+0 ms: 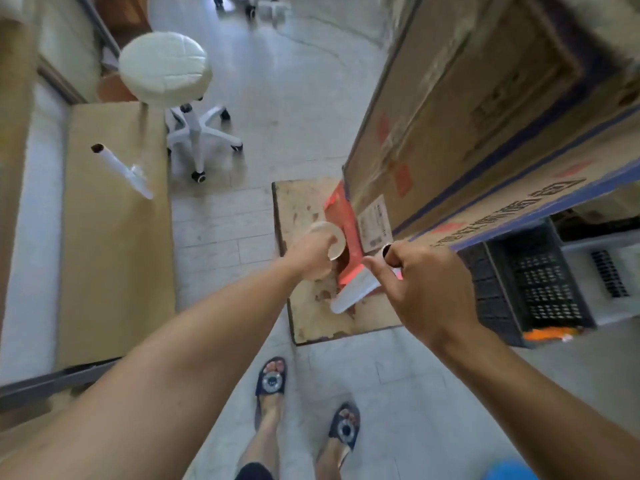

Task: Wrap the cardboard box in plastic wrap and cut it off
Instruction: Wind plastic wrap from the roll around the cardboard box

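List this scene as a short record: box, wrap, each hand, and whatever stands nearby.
box: tall brown cardboard box with red labels, standing on a worn wooden board
left hand: left hand grips a round whitish roll of plastic wrap near the box's lower corner
right hand: right hand curls round a dark-ended tube
wrap: whitish strip below the hands; where it attaches is unclear
spare: thin white roll lying on a flat cardboard sheet
nearby: white round wheeled stool; black plastic crate
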Demonstrator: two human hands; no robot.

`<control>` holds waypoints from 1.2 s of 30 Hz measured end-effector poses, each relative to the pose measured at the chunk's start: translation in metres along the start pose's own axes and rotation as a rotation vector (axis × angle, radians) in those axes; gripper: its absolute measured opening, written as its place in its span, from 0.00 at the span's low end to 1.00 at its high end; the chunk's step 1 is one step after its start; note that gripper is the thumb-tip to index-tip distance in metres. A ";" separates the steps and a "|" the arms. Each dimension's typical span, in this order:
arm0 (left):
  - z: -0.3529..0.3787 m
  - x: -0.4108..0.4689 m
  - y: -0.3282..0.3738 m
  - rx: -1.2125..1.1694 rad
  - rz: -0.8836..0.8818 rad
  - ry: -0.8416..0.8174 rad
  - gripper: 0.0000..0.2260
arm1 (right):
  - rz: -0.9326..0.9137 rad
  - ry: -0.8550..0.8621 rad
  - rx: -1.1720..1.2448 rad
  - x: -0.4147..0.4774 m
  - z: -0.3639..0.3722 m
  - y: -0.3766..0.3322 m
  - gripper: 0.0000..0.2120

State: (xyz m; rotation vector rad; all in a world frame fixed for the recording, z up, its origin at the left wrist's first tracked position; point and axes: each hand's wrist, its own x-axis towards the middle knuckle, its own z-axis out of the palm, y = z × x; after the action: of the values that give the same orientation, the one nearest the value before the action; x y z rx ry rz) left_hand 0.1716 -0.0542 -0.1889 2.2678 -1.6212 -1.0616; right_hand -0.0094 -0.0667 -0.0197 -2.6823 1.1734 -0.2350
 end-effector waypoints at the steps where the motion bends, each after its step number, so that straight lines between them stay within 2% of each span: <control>1: 0.010 0.016 -0.009 0.077 0.019 -0.055 0.22 | 0.008 -0.006 0.000 0.002 0.012 0.000 0.17; 5: 0.050 0.066 -0.038 0.236 0.077 -0.211 0.20 | 0.036 0.000 0.033 0.002 0.047 0.002 0.18; 8: 0.075 0.090 -0.051 0.328 0.073 -0.298 0.23 | 0.097 -0.036 0.068 -0.004 0.058 0.009 0.20; 13: 0.076 0.096 -0.059 0.384 0.099 -0.308 0.23 | 0.197 -0.034 0.177 -0.006 0.066 0.017 0.18; 16: 0.067 0.087 -0.054 0.212 0.097 -0.231 0.22 | 0.223 -0.024 0.173 -0.004 0.064 0.019 0.19; 20: 0.044 0.047 -0.036 0.057 0.229 -0.071 0.20 | 0.256 0.032 0.176 -0.006 0.046 0.015 0.20; 28: -0.034 -0.047 -0.010 -0.169 0.394 0.008 0.20 | 0.278 0.220 0.243 -0.008 -0.020 -0.012 0.18; 31: -0.056 -0.076 0.006 -0.223 0.516 0.048 0.19 | 0.300 0.281 0.278 -0.012 -0.047 -0.021 0.17; 36: -0.075 -0.100 0.038 -0.191 0.599 0.338 0.15 | 0.381 0.413 0.298 -0.017 -0.097 -0.024 0.17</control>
State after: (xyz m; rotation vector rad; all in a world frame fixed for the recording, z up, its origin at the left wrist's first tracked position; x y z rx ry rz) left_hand 0.1733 -0.0017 -0.0695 1.5695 -1.7795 -0.6105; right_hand -0.0259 -0.0497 0.0789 -2.1588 1.5872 -0.8532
